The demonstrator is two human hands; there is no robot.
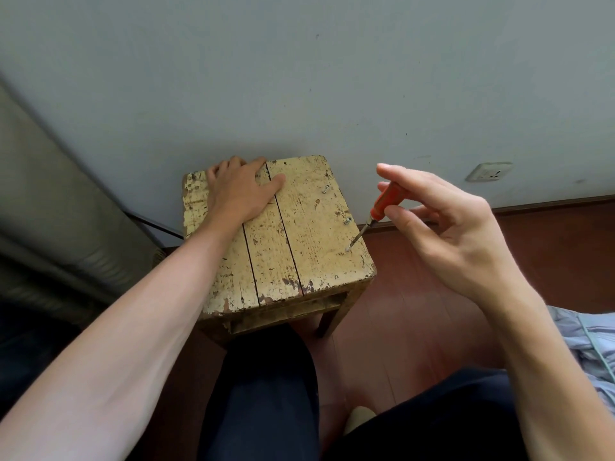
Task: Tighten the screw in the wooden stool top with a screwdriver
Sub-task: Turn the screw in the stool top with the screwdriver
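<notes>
Hands at work on a small old stool, seen from above. At the left, the left hand (238,191) lies flat with fingers spread on the far left part of the wooden stool top (299,234), probably pressing down so the stool cannot twist or slide. Near the right edge stands the screw (348,248), with the tip of the screwdriver (382,204) set on its head and the shaft leaning up to the right. The right hand (446,227) pinches the orange handle between thumb and fingertips, a light hold that looks suited to twirling. A second screw (348,221) and a third screw (326,189) sit farther back along the same edge. The top is three planks, their cream paint chipped and worn. Behind rises a pale grey wall (299,78) with a socket (488,172) low at the right; the floor (416,311) is red-brown.
</notes>
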